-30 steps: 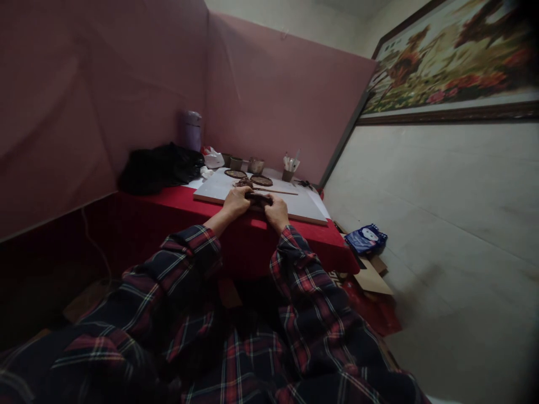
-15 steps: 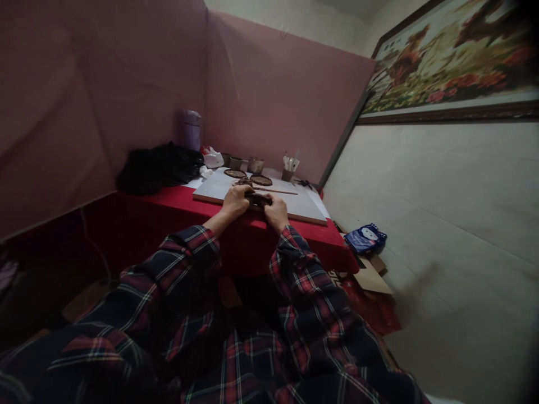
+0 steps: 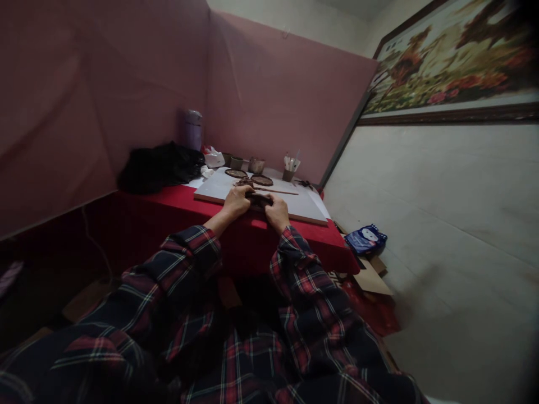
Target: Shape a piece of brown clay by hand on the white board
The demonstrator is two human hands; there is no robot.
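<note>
Between my two hands is a dark brown piece that looks like clay (image 3: 260, 199), held at the near edge of a pale board (image 3: 305, 207). My left hand (image 3: 237, 201) is closed on its left end, and my right hand (image 3: 277, 211) grips the right end. The fingers under the piece are hidden. Just beyond lie a small heap of brown scraps (image 3: 243, 182) and a thin brown stick (image 3: 278, 191). Two round, flat brown discs with raised rims, a left disc (image 3: 236, 173) and a right disc (image 3: 261, 180), rest farther back on the board.
A red cloth (image 3: 311, 238) covers the table. At the back stand small pots (image 3: 256, 165), a cup of white-handled tools (image 3: 290, 164) and a purple flask (image 3: 193, 130). A black bag (image 3: 162, 165) lies left. On the right are a blue packet (image 3: 366, 239), cardboard and the wall.
Both hands keep their hold on the brown piece, which looks slightly turned between the fingers. The whole view has shifted very slightly.
</note>
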